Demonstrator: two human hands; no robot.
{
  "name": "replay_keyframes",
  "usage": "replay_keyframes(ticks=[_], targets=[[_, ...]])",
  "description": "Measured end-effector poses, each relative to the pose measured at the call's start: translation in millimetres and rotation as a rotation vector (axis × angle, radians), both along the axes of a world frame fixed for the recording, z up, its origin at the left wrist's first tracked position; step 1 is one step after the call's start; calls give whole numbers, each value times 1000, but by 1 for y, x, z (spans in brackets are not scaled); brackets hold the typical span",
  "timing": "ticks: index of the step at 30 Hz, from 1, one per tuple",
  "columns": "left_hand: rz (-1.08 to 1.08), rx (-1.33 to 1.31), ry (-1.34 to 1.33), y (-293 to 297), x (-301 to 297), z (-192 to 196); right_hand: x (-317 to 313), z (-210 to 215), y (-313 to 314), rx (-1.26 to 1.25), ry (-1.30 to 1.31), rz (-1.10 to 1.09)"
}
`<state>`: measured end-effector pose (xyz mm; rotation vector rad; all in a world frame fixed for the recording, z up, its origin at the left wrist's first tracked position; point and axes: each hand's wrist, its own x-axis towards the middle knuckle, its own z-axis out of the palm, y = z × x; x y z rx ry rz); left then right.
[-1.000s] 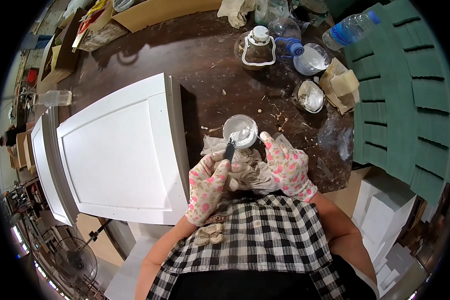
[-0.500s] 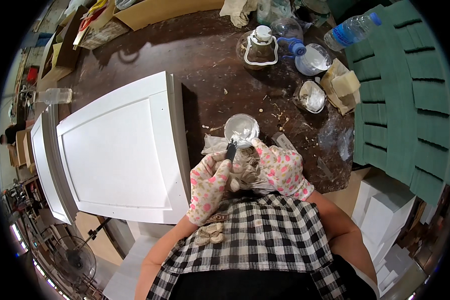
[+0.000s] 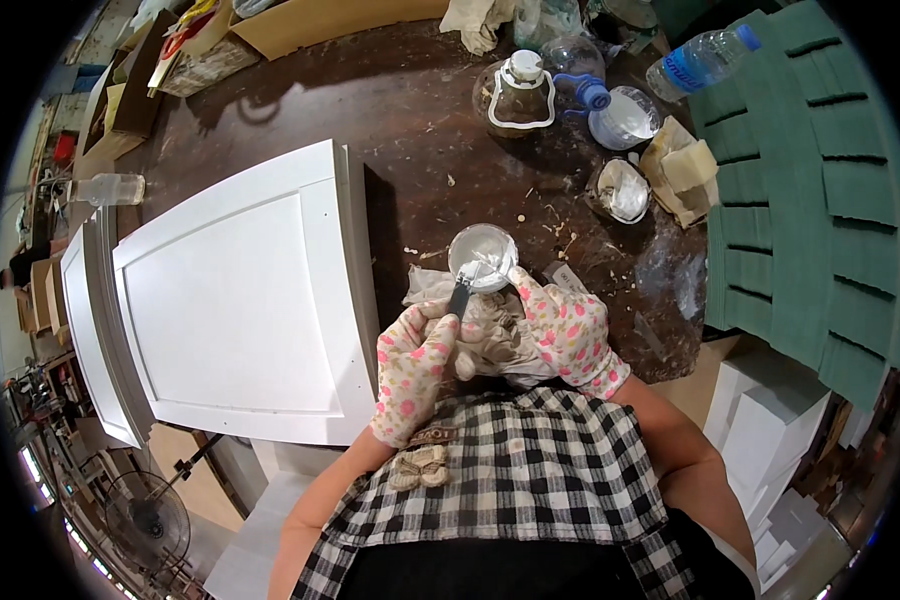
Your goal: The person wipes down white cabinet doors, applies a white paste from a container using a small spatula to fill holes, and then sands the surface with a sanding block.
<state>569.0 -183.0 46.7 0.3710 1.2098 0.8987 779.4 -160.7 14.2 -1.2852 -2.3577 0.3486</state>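
My left hand [image 3: 413,362], in a floral glove, is closed around the black handle of a small putty knife [image 3: 459,298]. The knife's tip reaches into a round clear cup [image 3: 458,247] with white paste [image 3: 483,268] in it. My right hand [image 3: 570,335], gloved alike, has its fingers curled and its thumb and index tips at the cup's right rim, beside the paste. Whatever those fingertips pinch is too small and smeared with white to make out. Under the hands, against the cup, lies a crumpled pale rag [image 3: 490,340].
White framed panels [image 3: 230,300] lie on the left of the dark table [image 3: 410,180]. Toward the back right stand a jug with a white handle [image 3: 520,100], a tub of white stuff [image 3: 622,192], a sponge [image 3: 690,167] and a water bottle [image 3: 700,65]. Green slatted pieces [image 3: 800,190] line the right.
The putty knife has shifted slightly left and down in the cup. My right fingertips have moved a little farther up and in over the rim, toward the paste.
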Motion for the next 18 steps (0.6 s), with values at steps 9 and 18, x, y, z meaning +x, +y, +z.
replay_keyframes(ticks=[9,18], targets=[[1,7,9,1,1,-2,6,-8,3,-36,16,-26],[-123,-70,-33,9,5,12,1,-1,3,-28,193,-74]])
